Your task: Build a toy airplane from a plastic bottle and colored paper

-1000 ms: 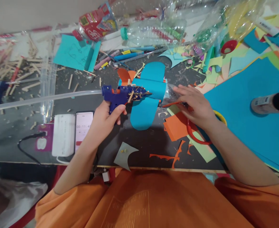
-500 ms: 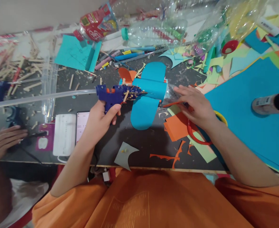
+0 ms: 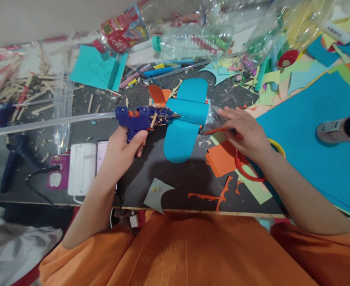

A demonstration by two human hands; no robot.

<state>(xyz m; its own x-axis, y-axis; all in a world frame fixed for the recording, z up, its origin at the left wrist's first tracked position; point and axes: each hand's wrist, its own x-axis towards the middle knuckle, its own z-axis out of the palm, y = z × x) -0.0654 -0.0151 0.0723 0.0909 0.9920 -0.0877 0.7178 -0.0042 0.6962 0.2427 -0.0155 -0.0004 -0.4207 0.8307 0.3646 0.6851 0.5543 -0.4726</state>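
My left hand [image 3: 125,147] is wrapped round the handle of a blue glue gun [image 3: 136,119], whose clear glue stick runs off to the left. The gun's nozzle lies over a plastic bottle wrapped in blue paper [image 3: 189,110], with rounded paper wings above and below and orange paper fins [image 3: 159,95] at its left end. At the bottle's clear right end, my right hand [image 3: 243,129] rests with fingers bent round it, steadying contact on the plastic. An orange strip [image 3: 215,130] shows by its fingertips.
Orange paper pieces [image 3: 221,159] and red-yellow scissor handles [image 3: 252,174] lie beside my right wrist. A white power strip [image 3: 82,170] and a phone [image 3: 102,155] are at left. Bottles [image 3: 192,39] line the back; blue sheets [image 3: 300,131] and a dark-capped bottle [image 3: 332,131] are at right.
My left hand and the glue gun have shifted slightly left, drawing the nozzle back along the blue paper. The other person's hand at the far left has gone from view.
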